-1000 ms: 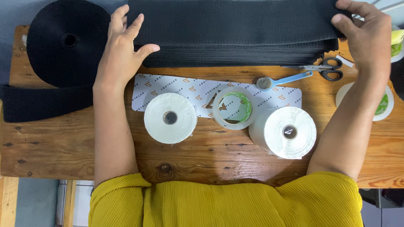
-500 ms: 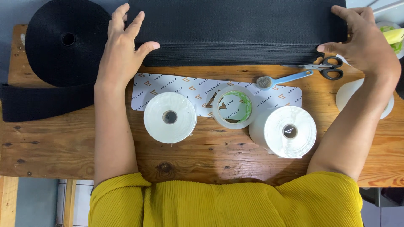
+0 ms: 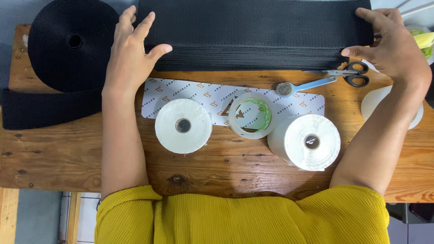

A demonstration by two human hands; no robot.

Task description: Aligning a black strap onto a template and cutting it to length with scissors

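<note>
A thick stack of folded black webbing [image 3: 253, 34] lies across the far side of the wooden table [image 3: 54, 153]. My left hand [image 3: 133, 54] rests flat against the stack's left end, fingers spread, thumb on its near edge. My right hand [image 3: 391, 45] cups the stack's right end, thumb pressing the front layers. A big roll of the same black webbing [image 3: 72, 43] sits at the far left, its loose strap [image 3: 45, 108] trailing off the left edge.
Near me stand two white tape rolls [image 3: 183, 125] [image 3: 309, 141] and a clear tape roll [image 3: 251, 115] on a printed white strip [image 3: 181, 92]. A blue-handled brush [image 3: 305, 86] and black-handled scissors [image 3: 350, 74] lie by the stack. Another white roll [image 3: 377, 101] is behind my right forearm.
My right hand has slid slightly down and inward along the stack's right end, squaring the layers. My left hand has barely moved.
</note>
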